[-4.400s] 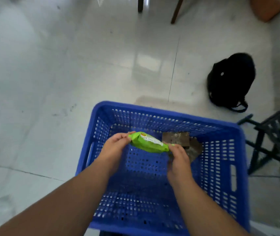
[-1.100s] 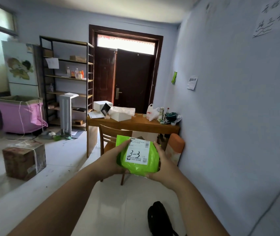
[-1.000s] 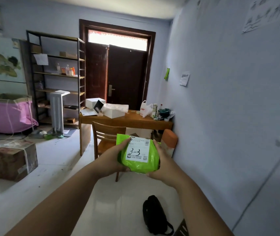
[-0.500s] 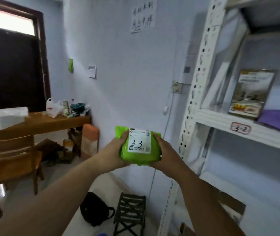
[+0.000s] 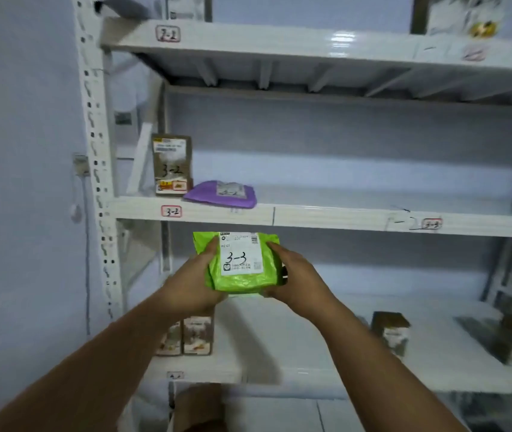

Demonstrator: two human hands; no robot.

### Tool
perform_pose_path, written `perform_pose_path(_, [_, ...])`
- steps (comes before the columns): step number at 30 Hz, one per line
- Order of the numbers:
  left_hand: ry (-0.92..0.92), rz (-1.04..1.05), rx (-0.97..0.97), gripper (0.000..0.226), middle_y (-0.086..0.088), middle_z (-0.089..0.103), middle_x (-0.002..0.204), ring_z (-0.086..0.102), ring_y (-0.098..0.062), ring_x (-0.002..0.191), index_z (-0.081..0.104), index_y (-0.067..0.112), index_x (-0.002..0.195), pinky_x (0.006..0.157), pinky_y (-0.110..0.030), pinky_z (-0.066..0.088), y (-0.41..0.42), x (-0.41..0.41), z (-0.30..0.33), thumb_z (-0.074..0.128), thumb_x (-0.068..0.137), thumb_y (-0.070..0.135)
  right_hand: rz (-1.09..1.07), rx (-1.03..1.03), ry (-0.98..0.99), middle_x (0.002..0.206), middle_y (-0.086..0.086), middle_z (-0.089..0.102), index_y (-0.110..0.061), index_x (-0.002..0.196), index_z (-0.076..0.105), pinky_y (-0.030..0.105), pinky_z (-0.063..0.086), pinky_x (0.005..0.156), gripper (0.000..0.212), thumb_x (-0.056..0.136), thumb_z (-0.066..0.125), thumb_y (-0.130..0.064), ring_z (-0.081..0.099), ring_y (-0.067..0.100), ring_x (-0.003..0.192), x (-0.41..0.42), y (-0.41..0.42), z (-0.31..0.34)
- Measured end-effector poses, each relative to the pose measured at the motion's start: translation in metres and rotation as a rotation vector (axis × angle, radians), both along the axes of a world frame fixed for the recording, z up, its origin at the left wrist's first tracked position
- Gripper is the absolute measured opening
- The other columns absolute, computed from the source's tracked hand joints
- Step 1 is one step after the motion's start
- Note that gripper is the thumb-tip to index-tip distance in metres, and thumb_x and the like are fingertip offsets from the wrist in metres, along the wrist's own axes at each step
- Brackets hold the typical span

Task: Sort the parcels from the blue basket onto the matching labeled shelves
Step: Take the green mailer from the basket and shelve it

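Now that I have turned from the wall to face the rack (image 5: 99, 169), the shelves fill my view, where half a second ago I could only see their left end off to my right. This helps, because I can read the tags on the shelf edges now. The shelf (image 5: 326, 218) just above my hands has a tag (image 5: 171, 211) near its left end that says 3-2. A brown box (image 5: 172, 165) marked 3-2 stands at that left end, and a purple bag (image 5: 220, 198) lies just beside it. My parcel (image 5: 240, 261) says 3-3, so it does not go there. Far along the same edge, near the right end, is another tag (image 5: 431, 223); it is blurry, but I think it may say 3-3. If so, I need to move the parcel to the right. I hold the green parcel in the air, in front of the rack and just under that shelf's front edge, touching no shelf. My left hand (image 5: 198, 282) grips its left side with the thumb on the front. My right hand (image 5: 292, 275) grips its right side with the fingers curled round the edge. Both hands are tight on it, as they were before I turned.
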State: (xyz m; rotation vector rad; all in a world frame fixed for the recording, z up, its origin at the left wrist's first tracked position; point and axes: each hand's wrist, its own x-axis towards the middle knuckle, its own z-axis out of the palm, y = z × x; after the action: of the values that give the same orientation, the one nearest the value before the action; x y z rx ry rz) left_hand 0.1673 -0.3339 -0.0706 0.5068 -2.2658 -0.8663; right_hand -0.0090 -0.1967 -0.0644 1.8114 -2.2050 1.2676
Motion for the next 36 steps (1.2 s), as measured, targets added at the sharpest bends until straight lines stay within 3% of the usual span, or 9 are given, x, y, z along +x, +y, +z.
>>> perform_pose_path(2, [-0.027,-0.033,-0.023,0.112,0.01,0.048,0.139,0.052,-0.005,0.123,0.014,0.025,0.155,0.076,0.005,0.039,0.019,-0.032,0.01,0.084,0.07,0.008,-0.068,-0.006,0.004,0.137,-0.002,0.052,-0.027,0.149,0.037,0.033,0.05,0.096,0.098,0.065,0.088,-0.014,0.056,0.016,0.113,-0.028,0.029,0.006])
perform_pose_path(7, [-0.007,-0.115,0.005,0.117,0.011,0.044,0.143,0.047,-0.005,0.125,0.014,0.028,0.155,0.097,-0.016,0.041,0.065,-0.122,0.026,0.087,0.066,0.007,-0.176,-0.04,-0.005,0.135,-0.004,0.055,-0.026,0.148,0.038,0.031,0.051,0.094,0.098,0.065,0.087,-0.01,0.058,0.013,0.108,-0.101,0.097,0.024])
perform_pose_path(11, [0.02,-0.16,0.039,0.118,0.012,0.04,0.145,0.04,-0.003,0.131,0.016,0.029,0.154,0.103,-0.014,0.031,0.099,-0.197,0.036,0.088,0.064,0.005,-0.243,-0.044,-0.054,0.124,-0.008,0.058,-0.032,0.149,0.037,0.035,0.054,0.092,0.1,0.065,0.088,-0.011,0.062,0.016,0.103,-0.168,0.142,0.036])
perform_pose_path(15, [0.039,-0.178,-0.003,0.114,0.015,0.039,0.134,0.037,0.0,0.125,0.017,0.024,0.155,0.091,-0.003,0.027,0.133,-0.265,0.05,0.087,0.067,0.005,-0.265,-0.057,-0.011,0.133,-0.004,0.053,-0.03,0.149,0.036,0.038,0.052,0.095,0.099,0.066,0.088,-0.014,0.06,0.018,0.107,-0.236,0.177,0.051])
perform_pose_path(20, [0.089,-0.071,-0.076,0.107,0.016,0.045,0.13,0.043,-0.001,0.118,0.028,0.027,0.152,0.089,-0.009,0.031,0.156,-0.315,0.081,0.089,0.066,0.012,-0.272,-0.055,0.068,0.134,-0.006,0.055,-0.027,0.149,0.037,0.031,0.052,0.093,0.095,0.068,0.087,-0.015,0.062,0.016,0.105,-0.294,0.192,0.088])
perform_pose_path(23, [0.121,0.008,-0.071,0.096,0.004,0.054,0.137,0.05,-0.01,0.117,0.041,0.023,0.147,0.091,-0.017,0.035,0.162,-0.347,0.114,0.09,0.064,0.017,-0.249,-0.036,0.013,0.133,-0.006,0.057,-0.024,0.148,0.039,0.03,0.053,0.092,0.092,0.07,0.086,-0.012,0.064,0.014,0.102,-0.332,0.188,0.122])
perform_pose_path(29, [-0.001,0.048,-0.036,0.081,-0.001,0.06,0.13,0.057,-0.017,0.115,0.05,0.015,0.141,0.091,-0.018,0.037,0.165,-0.41,0.154,0.087,0.07,0.026,-0.266,0.044,-0.046,0.129,0.001,0.062,-0.016,0.141,0.051,0.026,0.042,0.101,0.075,0.074,0.083,-0.009,0.059,0.016,0.111,-0.396,0.181,0.161])
perform_pose_path(33, [-0.128,0.027,0.053,0.064,0.005,0.058,0.102,0.053,0.001,0.07,0.054,0.007,0.136,0.054,-0.005,0.04,0.16,-0.438,0.152,0.08,0.079,0.019,-0.3,0.177,-0.042,0.117,0.003,0.069,-0.016,0.131,0.062,0.034,0.048,0.101,0.06,0.075,0.084,-0.017,0.065,0.02,0.105,-0.425,0.175,0.155])
perform_pose_path(36, [-0.207,0.032,0.01,0.061,0.006,0.055,0.098,0.05,0.002,0.068,0.053,0.005,0.136,0.052,-0.001,0.037,0.155,-0.449,0.144,0.076,0.084,0.027,-0.3,0.265,-0.015,0.118,0.004,0.067,-0.015,0.131,0.06,0.032,0.052,0.095,0.056,0.08,0.08,-0.022,0.065,0.018,0.101,-0.437,0.171,0.15])
